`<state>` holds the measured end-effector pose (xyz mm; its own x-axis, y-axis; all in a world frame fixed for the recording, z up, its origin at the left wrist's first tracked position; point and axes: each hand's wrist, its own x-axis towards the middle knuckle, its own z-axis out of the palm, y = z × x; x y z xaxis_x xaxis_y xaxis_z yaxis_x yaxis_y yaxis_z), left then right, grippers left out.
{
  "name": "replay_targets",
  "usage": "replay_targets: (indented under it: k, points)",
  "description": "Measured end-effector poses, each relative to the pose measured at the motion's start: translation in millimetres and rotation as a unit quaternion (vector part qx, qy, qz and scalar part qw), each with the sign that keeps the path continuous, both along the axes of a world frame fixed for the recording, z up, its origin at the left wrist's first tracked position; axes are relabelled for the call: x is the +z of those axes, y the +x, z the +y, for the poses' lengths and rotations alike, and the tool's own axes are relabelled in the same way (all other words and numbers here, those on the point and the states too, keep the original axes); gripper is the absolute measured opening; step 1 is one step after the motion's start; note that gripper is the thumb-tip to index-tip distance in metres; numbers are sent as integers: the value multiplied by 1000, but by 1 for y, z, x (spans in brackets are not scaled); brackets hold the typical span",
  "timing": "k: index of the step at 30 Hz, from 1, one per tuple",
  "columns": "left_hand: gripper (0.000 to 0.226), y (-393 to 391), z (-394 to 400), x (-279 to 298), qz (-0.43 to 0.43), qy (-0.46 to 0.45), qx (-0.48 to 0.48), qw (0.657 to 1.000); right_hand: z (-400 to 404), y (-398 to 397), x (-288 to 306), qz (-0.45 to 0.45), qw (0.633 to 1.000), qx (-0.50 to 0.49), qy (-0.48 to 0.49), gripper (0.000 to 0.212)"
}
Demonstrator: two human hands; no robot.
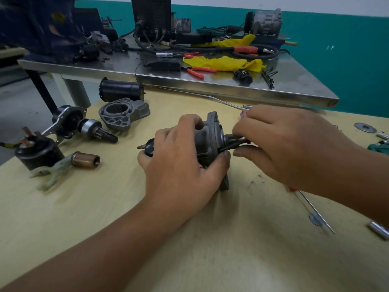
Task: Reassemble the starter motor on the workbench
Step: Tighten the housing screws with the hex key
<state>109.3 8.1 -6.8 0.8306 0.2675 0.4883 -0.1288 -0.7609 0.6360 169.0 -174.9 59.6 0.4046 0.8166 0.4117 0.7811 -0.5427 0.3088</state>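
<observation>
A pale wooden workbench (130,218) stands before a steel table (210,83) and a teal wall. Mid-bench lies the starter motor assembly (208,138), long axis left to right, its thin shaft tip pointing left and its grey flange on edge. The left hand (181,165) wraps round its body, hiding most of it. The right hand (294,144) pinches dark bolts (235,144) at the right end; its fingertips are blurred. A nose housing (123,113) lies to the left.

A repair workshop: steel bench (210,82) strewn with pliers (196,70), cables (147,46), dismantled motor parts (124,111).
</observation>
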Motion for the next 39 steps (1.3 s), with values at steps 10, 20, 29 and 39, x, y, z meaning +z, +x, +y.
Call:
replay_targets:
  k: [10,20,29,39]
  points:
    - [54,0,0,1,2,1,3,1000,-2,-4,-3,-163,986,-32,-23,7]
    - [52,1,0,-1,4,6,6,1000,1,-5,-6,-111,991,-63,-47,23]
    - [48,-6,-3,4,48,75,-12,996,1,3,-5,-93,995,0,27,35]
    - [41,-3,-2,4,64,98,-15,993,1,8,3,-26,995,95,25,25]
